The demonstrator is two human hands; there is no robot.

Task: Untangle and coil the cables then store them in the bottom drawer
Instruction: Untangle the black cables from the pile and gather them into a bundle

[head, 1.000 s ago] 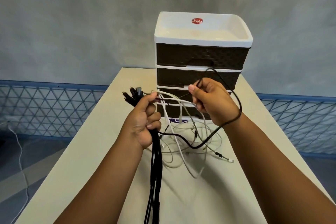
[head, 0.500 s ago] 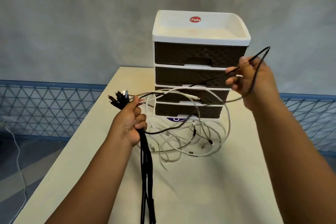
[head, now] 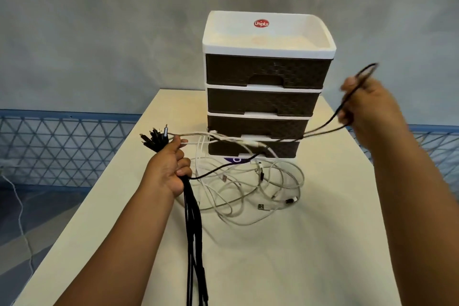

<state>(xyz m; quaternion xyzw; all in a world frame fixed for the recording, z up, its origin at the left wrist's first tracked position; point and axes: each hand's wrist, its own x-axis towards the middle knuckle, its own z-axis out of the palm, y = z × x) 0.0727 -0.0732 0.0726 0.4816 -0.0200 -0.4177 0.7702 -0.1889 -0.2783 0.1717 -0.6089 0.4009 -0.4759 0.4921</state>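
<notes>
The right hand (head: 367, 107) had swung toward the frame's right edge, drawing a pinched black cable (head: 323, 129) taut, partly freeing it. The left hand (head: 169, 169) gripped the black bundle (head: 193, 231) at centre-left (white cables (head: 248, 189) lay tangled before the closed bottom drawer (head: 253, 149)).

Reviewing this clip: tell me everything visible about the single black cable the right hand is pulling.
The black cable is thin, round and looks rubber-sheathed. The right hand grips it doubled, with a narrow loop poking up past the fingers. From there two strands run down-left in front of the drawer unit, crossing the white cables. One strand carries on to the left hand, which grips it with a bundle of black cables. It hangs mostly off the table; its ends are not discernible.
</notes>
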